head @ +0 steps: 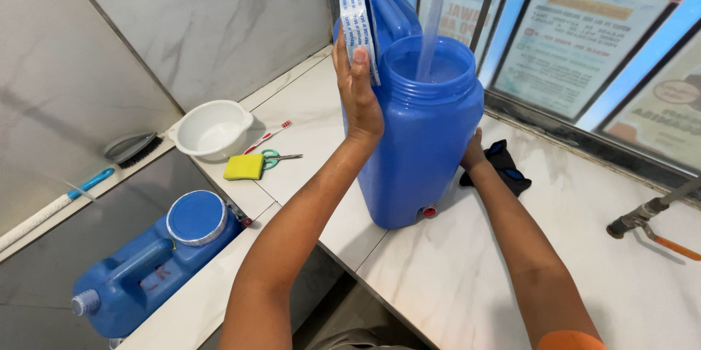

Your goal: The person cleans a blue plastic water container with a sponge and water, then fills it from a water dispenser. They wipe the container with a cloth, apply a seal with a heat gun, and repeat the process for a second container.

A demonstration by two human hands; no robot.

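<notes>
Jug point(420, 153) upright at frame centre, water stream point(432, 21) entering its open mouth. Left hand point(356, 94) pinches lid point(358, 25) on edge beside rim, just left. Right hand point(473, 154) pressed flat on jug's far side.

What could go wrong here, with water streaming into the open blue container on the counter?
1. The blue container stands near the counter edge, steadied by the right hand; growing heavier, it might slip off.
2. The water stream enters a wide mouth; unwatched, it may overflow.
3. The left hand holds the lid beside the rim, where splashes could wet it.
</notes>
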